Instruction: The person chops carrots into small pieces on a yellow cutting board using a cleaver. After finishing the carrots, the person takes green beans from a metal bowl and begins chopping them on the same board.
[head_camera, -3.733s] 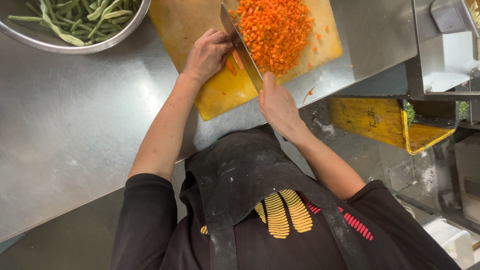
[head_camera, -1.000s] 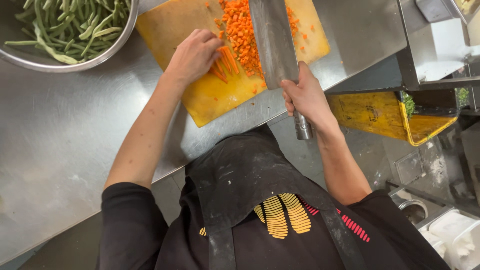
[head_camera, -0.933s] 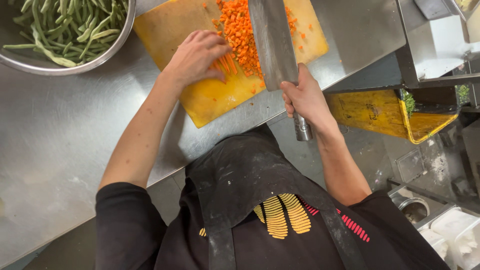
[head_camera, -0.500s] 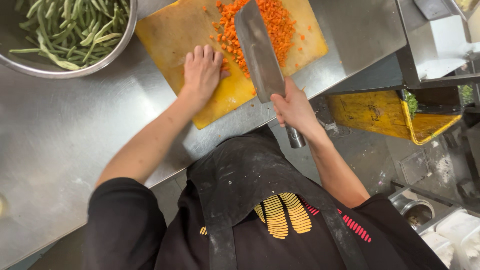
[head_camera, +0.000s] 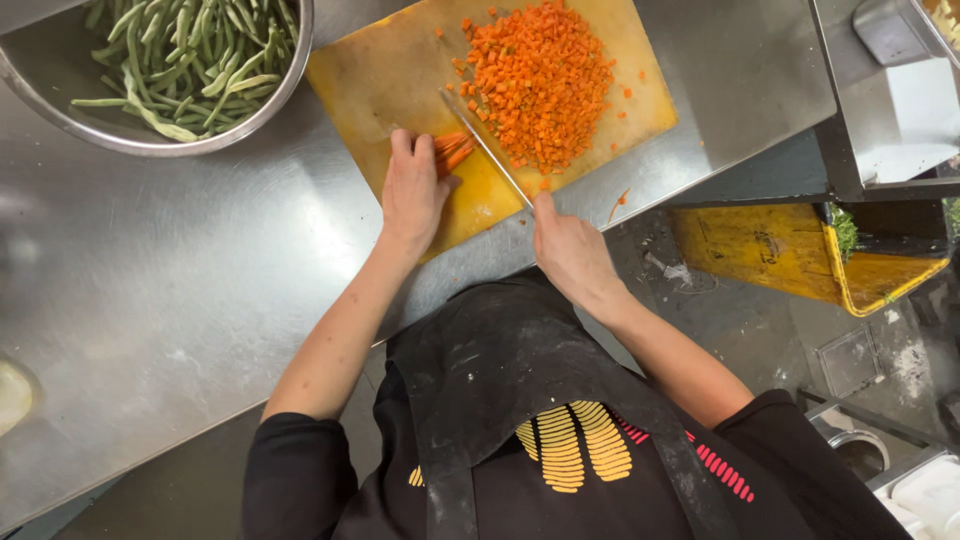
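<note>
A yellow cutting board (head_camera: 390, 80) lies on the steel counter (head_camera: 180, 300). A heap of diced carrot (head_camera: 540, 80) covers its right half. My left hand (head_camera: 413, 192) lies flat on the board and presses down on a few carrot strips (head_camera: 452, 153) that stick out to its right. My right hand (head_camera: 570, 245) grips the handle of a cleaver (head_camera: 485, 145). The blade stands on edge, just right of the strips, between them and the diced heap.
A steel bowl (head_camera: 150, 135) of green beans (head_camera: 190, 50) stands at the top left, touching the board's corner. A yellow bin (head_camera: 800, 260) sits below the counter edge on the right. A steel container (head_camera: 890, 100) is at the top right.
The cleaver, held flat over the carrot heap a second ago, has turned on edge beside the strips. My left hand slid down and flattened on the strips.
</note>
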